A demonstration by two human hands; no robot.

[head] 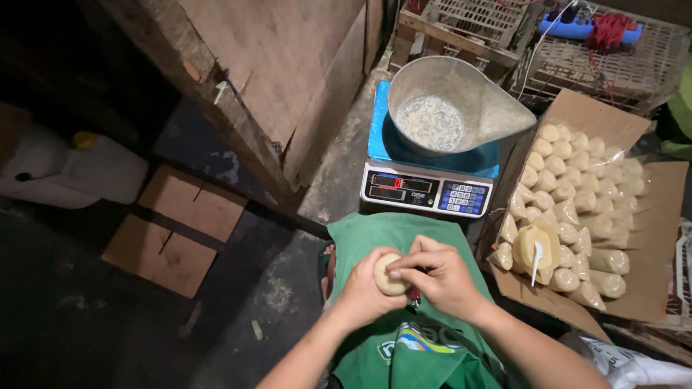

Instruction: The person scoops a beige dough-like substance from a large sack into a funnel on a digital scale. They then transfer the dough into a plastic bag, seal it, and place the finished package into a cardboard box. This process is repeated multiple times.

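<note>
While both hands clamped the pouch (pixel 390 274), left hand (pixel 362 288) cupped it and right hand (pixel 440 277) pinched its edge. Scale (pixel 427 189) and box (pixel 634 238) crowded close; open floor (pixel 238 324) lay left.

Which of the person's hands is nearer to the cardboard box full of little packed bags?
Right. The right hand is on the box's side, just beside the cardboard box. The left hand is farther off, cupping a small filled bag that both hands hold.

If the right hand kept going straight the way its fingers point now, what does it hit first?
The right hand points leftward at the small filled packet its fingertips already touch, held in the left hand. Depth is unclear, but nothing else seems to lie between.
</note>
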